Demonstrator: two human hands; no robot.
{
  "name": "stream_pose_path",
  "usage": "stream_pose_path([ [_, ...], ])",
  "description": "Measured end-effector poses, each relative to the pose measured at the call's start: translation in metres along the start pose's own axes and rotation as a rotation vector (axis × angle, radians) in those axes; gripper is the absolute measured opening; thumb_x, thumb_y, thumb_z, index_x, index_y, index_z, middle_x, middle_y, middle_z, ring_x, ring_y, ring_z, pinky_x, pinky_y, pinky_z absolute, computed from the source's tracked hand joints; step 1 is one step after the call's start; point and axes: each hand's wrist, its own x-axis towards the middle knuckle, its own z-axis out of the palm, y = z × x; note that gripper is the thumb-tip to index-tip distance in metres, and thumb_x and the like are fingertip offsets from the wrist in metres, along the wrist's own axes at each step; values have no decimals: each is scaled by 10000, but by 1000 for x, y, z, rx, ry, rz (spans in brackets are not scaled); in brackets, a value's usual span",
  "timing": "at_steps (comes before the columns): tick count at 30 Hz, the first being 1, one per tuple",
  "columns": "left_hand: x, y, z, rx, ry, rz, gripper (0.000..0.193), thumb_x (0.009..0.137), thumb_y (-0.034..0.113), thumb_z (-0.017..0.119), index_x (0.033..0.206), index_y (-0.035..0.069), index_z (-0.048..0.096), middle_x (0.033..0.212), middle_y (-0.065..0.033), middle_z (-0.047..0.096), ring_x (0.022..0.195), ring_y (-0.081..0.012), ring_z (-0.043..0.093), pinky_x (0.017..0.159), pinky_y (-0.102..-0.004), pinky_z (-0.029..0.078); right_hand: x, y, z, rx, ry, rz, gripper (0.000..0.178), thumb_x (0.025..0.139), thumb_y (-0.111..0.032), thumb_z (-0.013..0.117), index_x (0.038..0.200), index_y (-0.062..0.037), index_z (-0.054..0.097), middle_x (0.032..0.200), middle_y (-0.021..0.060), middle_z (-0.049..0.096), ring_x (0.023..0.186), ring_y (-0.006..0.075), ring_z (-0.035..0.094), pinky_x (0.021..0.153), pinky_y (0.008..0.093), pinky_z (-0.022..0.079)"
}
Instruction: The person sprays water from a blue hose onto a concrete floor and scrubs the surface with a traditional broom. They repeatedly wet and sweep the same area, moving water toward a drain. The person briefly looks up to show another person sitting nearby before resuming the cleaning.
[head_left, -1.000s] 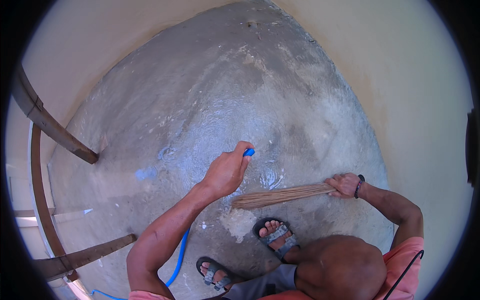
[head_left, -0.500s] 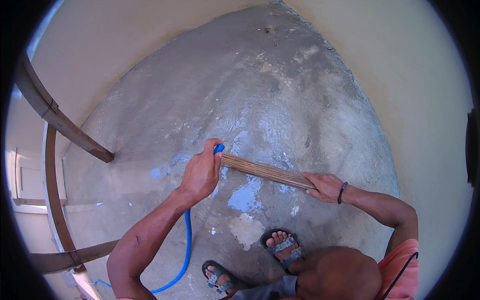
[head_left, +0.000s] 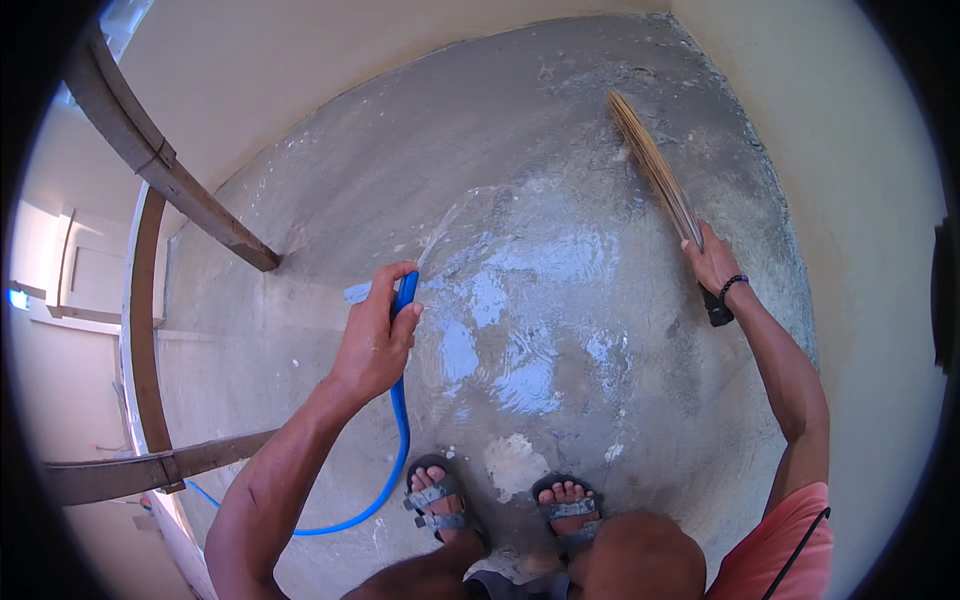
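My left hand (head_left: 376, 340) is closed round the end of a blue hose (head_left: 399, 410), the thumb and a finger at its mouth. A thin stream of water runs from the mouth up and right onto the wet concrete floor (head_left: 350, 180). From that hand the hose hangs down and curves away to the lower left. My right hand (head_left: 712, 262) grips a stick broom (head_left: 655, 165) near its dark-wrapped end. The broom slants away to the far side, its bristle tips at the wet floor near the back wall.
Plain walls (head_left: 880, 200) meet in a corner at the far right. Wooden posts and beams (head_left: 160, 170) stand at the left, one reaching the floor. My sandalled feet (head_left: 440, 500) are at the near edge. Puddles (head_left: 530, 370) shine in the middle.
The broom has swung away from beside my left hand to the far right. Water now streams from the hose, and the puddles have spread. My left foot has shifted.
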Motion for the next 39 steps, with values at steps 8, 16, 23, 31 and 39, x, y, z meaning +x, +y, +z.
stream_pose_path([
  [8,31,-82,-18,-176,287,-122,375,977,89,476,1352,74,468,706,-23,502,597,-91,478,549,-264,416,-43,-177,138,207,-410,-508,651,885,-264,562,1423,0,311,970,334,628,926,478,618,821,506,491],
  [16,83,-172,-19,-165,404,-156,371,992,109,467,1361,86,472,726,24,473,601,-46,409,541,-209,372,93,-272,180,-15,-471,-390,617,857,-289,603,1400,-66,411,1058,283,640,1001,434,617,877,491,489],
  [23,125,-200,-38,-156,427,-83,366,965,76,504,1331,87,485,767,-92,537,656,-152,501,620,-308,432,176,-231,139,322,-11,9,606,868,-302,567,1383,-20,414,1152,279,617,1071,424,599,923,447,467],
  [31,160,-225,-29,-273,723,-161,299,966,68,494,1260,14,478,802,-102,584,694,-168,537,651,-324,444,114,-389,222,249,-479,-375,655,863,-320,575,1429,-70,363,1074,294,634,1027,441,608,908,478,469],
  [39,192,-242,-42,-271,782,-140,230,948,150,551,1133,19,513,763,-102,589,670,-187,569,630,-347,452,198,-363,267,498,-357,-75,619,860,-283,622,1397,-41,433,1198,229,620,1098,334,606,960,396,466],
])
